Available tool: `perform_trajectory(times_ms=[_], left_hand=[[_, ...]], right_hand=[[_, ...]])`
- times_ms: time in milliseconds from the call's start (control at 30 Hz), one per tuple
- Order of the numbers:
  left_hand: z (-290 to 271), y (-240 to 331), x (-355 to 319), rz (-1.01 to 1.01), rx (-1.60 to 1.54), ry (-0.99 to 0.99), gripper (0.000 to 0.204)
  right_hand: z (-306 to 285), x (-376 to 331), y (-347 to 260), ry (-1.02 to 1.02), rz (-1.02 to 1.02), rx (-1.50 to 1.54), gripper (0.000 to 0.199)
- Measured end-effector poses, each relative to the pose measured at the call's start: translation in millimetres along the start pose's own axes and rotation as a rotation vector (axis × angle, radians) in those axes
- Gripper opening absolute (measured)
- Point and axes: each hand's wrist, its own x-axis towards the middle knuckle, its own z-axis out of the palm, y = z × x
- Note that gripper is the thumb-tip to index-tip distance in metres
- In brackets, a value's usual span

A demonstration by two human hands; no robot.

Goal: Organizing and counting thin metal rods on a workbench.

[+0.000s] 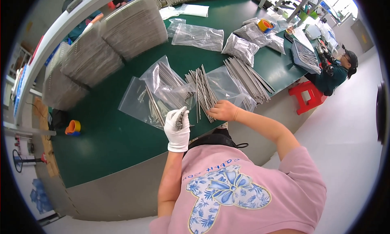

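Note:
My left hand (177, 130), in a white glove, is closed at the table's near edge. A speckled grey patch in its grip looks like the ends of a bundle of thin metal rods (180, 120); the rest is hidden. My bare right hand (223, 111) has bent fingers on the near ends of a loose pile of thin grey metal rods (203, 90). Left of the pile, a clear plastic bag (136, 102) lies with rods on or under it. Another clear bag (222, 81) lies to the right, beside a second row of rods (248, 79).
Wrapped stacks (132, 27) of grey pieces stand at the back left. Filled plastic bags (240, 49) and a tape roll (265, 25) are at the back right. A co-worker (337, 67) sits on the right by a bin of rods (305, 57) and a red stool (306, 97).

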Motion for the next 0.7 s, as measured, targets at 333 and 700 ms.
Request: perform_trajectory(times_ms=[333,700], left_hand=[[3,-6,4,0.052,-0.026,0.008,0.024],[4,-1,3,0.063,-0.063,0.043,0.020]], right_hand=[[-40,67,-17,0.384,0.470,0.330,0.007],[-96,122,-20,0.495,0.404,0.646,0.002]])
